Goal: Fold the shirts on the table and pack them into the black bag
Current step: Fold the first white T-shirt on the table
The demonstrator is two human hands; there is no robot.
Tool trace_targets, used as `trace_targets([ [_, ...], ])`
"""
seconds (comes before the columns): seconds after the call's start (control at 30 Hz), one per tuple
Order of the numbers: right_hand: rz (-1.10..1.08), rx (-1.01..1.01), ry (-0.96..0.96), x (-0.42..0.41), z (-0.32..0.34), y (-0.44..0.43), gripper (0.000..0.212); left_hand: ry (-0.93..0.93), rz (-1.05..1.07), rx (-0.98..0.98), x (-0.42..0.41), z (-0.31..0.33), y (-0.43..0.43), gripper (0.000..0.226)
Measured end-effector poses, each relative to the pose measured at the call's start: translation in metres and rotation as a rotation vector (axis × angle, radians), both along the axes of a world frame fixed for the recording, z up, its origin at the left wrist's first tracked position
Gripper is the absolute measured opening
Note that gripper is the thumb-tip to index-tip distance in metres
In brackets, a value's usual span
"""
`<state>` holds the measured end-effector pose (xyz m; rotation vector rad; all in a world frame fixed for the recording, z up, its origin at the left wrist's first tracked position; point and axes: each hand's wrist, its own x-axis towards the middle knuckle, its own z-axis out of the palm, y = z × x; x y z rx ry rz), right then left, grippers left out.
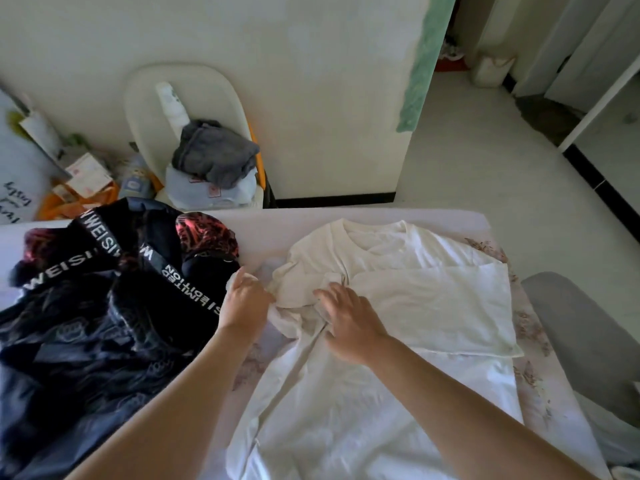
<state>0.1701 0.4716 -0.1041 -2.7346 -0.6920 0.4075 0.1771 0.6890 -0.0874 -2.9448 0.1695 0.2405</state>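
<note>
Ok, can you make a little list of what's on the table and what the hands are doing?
shirt: white shirt, spread on the table, one side folded in
bag: black bag, left of the shirt
left hand: grips the shirt's sleeve
right hand: flat on the shirt, fingers spread
behind: grey cloth on a white chair

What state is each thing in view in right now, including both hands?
White fabric T-shirt: spread on the table, one side folded in, folding unfinished.
Black fabric bag with lettered straps: slumped beside the shirt, opening unclear.
Left hand: grips the shirt's bunched sleeve.
Right hand: fingers spread, resting on the shirt.
Grey cloth: crumpled on the white chair.
</note>
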Motion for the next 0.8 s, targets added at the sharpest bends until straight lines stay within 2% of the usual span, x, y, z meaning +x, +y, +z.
trace_targets([
  [0.07, 0.012, -0.063, 0.021, -0.004, -0.010, 0.016, 0.087, -0.125, 0.040, -0.113, 0.007, 0.005, 0.019, 0.016],
  [0.13, 0.002, -0.125, 0.040, -0.007, -0.019, 0.024, 0.101, -0.249, 0.087, -0.160, 0.006, 0.015, 0.036, 0.017],
  [0.17, -0.004, -0.150, 0.040, -0.007, -0.021, 0.027, 0.103, -0.275, 0.089, -0.087, 0.003, 0.022, 0.044, 0.020],
  [0.27, 0.024, -0.213, 0.029, -0.008, -0.024, 0.037, 0.101, -0.101, 0.179, 0.127, -0.006, 0.030, 0.055, 0.022],
  [0.33, 0.057, -0.230, 0.050, -0.008, -0.026, 0.045, 0.099, 0.011, 0.257, 0.179, -0.012, 0.026, 0.053, 0.031],
  [0.4, 0.058, -0.253, 0.094, -0.008, -0.028, 0.051, 0.096, -0.005, 0.235, 0.085, -0.019, 0.022, 0.044, 0.034],
  [0.53, 0.022, -0.225, 0.082, -0.020, -0.021, 0.048, 0.082, -0.225, -0.026, -0.315, -0.036, 0.007, 0.023, 0.035],
  [0.6, -0.001, -0.169, 0.038, -0.037, -0.014, 0.041, 0.070, -0.068, -0.086, -0.510, -0.053, 0.002, 0.014, 0.032],
  [0.67, -0.045, -0.070, 0.037, -0.059, -0.008, 0.036, 0.046, 0.218, -0.043, -0.591, -0.072, -0.004, 0.010, 0.029],
  [0.73, -0.108, 0.013, 0.179, -0.085, 0.001, 0.034, 0.018, 0.536, 0.002, -0.567, -0.093, -0.011, 0.012, 0.026],
  [0.77, -0.108, 0.015, 0.274, -0.099, 0.003, 0.035, 0.010, 0.650, -0.016, -0.525, -0.105, -0.013, 0.013, 0.024],
  [0.8, -0.080, 0.000, 0.349, -0.113, 0.004, 0.035, 0.012, 0.725, -0.033, -0.485, -0.117, -0.015, 0.015, 0.026],
])
